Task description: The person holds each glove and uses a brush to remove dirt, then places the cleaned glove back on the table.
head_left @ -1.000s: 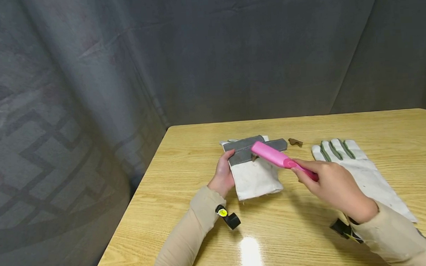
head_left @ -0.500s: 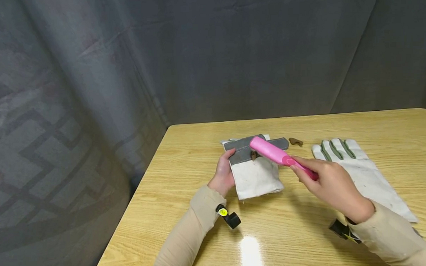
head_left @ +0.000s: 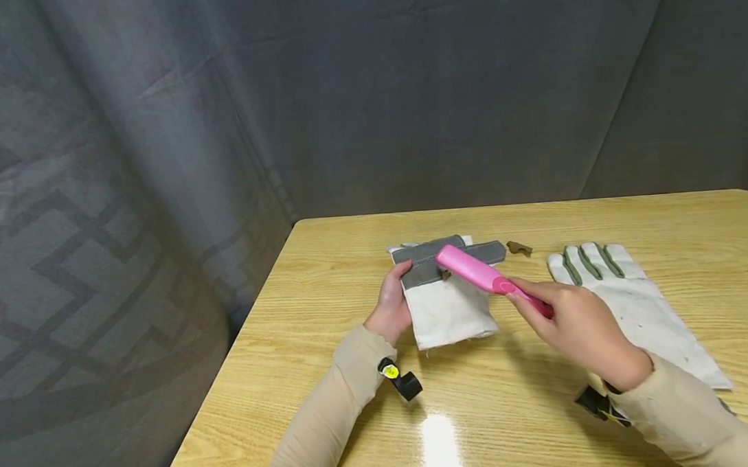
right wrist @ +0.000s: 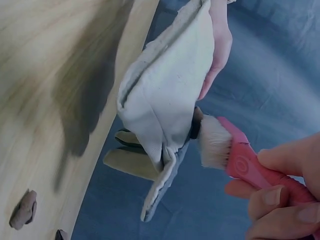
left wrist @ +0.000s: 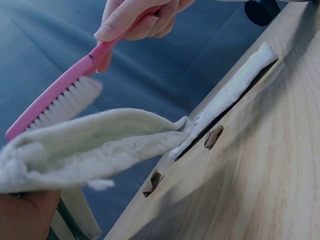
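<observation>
My left hand (head_left: 393, 303) grips a white work glove (head_left: 451, 313) with grey patches by its side edge, thumb over the grey part, up off the table. In my right hand (head_left: 584, 329) is the handle of a pink brush (head_left: 471, 266); its white bristles (right wrist: 215, 142) face the glove's grey side. A small dark brown bit (right wrist: 197, 120) sits on the glove right at the bristle tips. The left wrist view looks into the glove's open cuff (left wrist: 100, 145), with its frayed edge. The fingers of my left hand behind the glove are hidden.
A second white glove (head_left: 645, 317) with green trim lies on the wooden table (head_left: 491, 408) at the right, under my right forearm. A brown crumpled bit (head_left: 519, 248) lies between the gloves; another brown bit (left wrist: 214, 137) shows in the left wrist view. A grey curtain (head_left: 437, 101) hangs behind.
The brush has made small strokes over the grey patch, lifting slightly and coming back down a little to the left. My left hand and the glove stay nearly still.
</observation>
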`<action>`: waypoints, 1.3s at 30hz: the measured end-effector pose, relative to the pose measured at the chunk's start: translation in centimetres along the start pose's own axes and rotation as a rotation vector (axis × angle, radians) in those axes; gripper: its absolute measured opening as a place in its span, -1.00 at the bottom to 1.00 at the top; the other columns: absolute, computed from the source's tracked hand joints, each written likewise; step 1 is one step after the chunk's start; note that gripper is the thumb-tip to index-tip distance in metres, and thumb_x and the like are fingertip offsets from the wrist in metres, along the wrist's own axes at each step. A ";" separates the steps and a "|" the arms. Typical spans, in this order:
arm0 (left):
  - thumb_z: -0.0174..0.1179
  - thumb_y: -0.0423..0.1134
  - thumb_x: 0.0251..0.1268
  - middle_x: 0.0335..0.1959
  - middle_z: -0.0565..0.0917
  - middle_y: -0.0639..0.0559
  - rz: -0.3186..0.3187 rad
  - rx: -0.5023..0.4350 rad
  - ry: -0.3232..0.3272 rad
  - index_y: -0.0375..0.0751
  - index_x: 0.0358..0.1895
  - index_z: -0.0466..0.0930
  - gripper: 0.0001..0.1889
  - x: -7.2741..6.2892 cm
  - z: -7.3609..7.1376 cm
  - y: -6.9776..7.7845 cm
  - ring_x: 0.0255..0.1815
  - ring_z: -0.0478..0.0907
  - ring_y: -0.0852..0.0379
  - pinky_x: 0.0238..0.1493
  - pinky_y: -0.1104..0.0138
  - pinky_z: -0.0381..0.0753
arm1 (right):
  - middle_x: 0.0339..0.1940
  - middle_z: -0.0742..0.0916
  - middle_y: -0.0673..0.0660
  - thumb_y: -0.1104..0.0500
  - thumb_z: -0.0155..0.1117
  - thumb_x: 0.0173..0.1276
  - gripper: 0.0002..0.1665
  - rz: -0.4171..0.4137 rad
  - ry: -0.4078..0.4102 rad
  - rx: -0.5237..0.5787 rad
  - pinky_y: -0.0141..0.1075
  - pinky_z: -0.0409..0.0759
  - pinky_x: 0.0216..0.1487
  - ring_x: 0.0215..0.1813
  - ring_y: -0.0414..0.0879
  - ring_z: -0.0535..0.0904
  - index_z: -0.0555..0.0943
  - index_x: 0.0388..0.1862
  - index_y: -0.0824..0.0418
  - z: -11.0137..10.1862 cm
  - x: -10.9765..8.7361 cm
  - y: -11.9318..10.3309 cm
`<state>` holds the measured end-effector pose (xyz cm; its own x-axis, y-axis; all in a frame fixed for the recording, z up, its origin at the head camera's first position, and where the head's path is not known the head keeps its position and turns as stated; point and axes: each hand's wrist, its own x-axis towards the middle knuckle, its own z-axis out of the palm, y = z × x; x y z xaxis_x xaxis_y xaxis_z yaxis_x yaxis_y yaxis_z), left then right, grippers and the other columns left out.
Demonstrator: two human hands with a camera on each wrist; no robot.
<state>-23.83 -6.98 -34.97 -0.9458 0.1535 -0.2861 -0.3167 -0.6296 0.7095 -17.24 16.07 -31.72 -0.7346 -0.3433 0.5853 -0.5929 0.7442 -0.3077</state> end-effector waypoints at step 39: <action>-0.37 -0.16 0.40 0.42 0.18 -0.27 0.020 0.023 0.001 -0.30 0.41 -0.01 -0.44 0.0 0.0 0.2 0.45 0.13 -0.12 0.49 0.16 0.12 | -0.80 0.23 -0.16 0.17 0.30 0.19 -0.70 0.017 -0.019 -0.019 -0.51 0.02 -0.70 -0.69 -0.41 0.01 0.69 -0.09 0.23 -0.6 0.2 0.0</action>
<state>-23.87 -7.13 -34.78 -0.9520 0.1403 -0.2722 -0.2993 -0.6150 0.7296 -17.20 16.37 -31.21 -0.7506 -0.3411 0.5659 -0.5740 0.7609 -0.3027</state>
